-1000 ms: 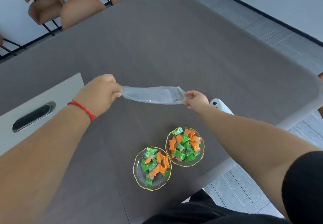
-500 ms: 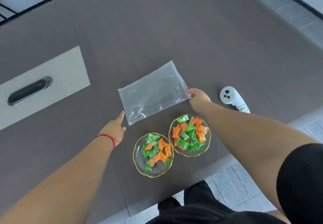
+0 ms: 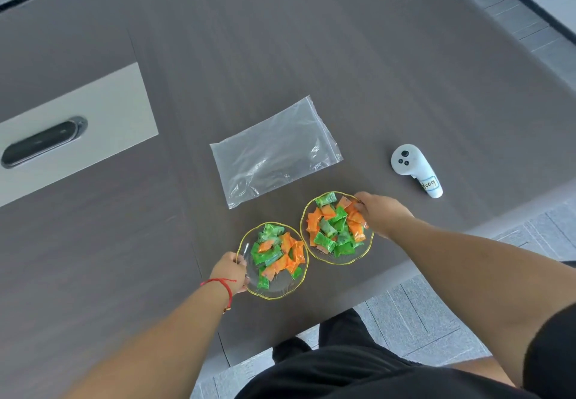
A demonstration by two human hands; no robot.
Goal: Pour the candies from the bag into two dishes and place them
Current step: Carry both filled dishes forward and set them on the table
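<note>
Two clear glass dishes with gold rims sit near the table's front edge, both holding green and orange wrapped candies. My left hand [image 3: 231, 271] grips the left rim of the left dish [image 3: 280, 291]. My right hand [image 3: 381, 213] holds the right rim of the right dish [image 3: 338, 260], fingers over the edge. The empty clear zip bag [image 3: 276, 151] lies flat on the table just behind the dishes, touched by neither hand.
A white handheld controller [image 3: 416, 169] with a label lies to the right of the bag. A pale panel with a dark oval handle [image 3: 43, 141] is set into the dark table [image 3: 280, 40] at the left. The table's front edge runs just below the dishes.
Both hands let go of the bag, which now lies flat on the table. They moved back toward me and took hold of the dishes' rims.
</note>
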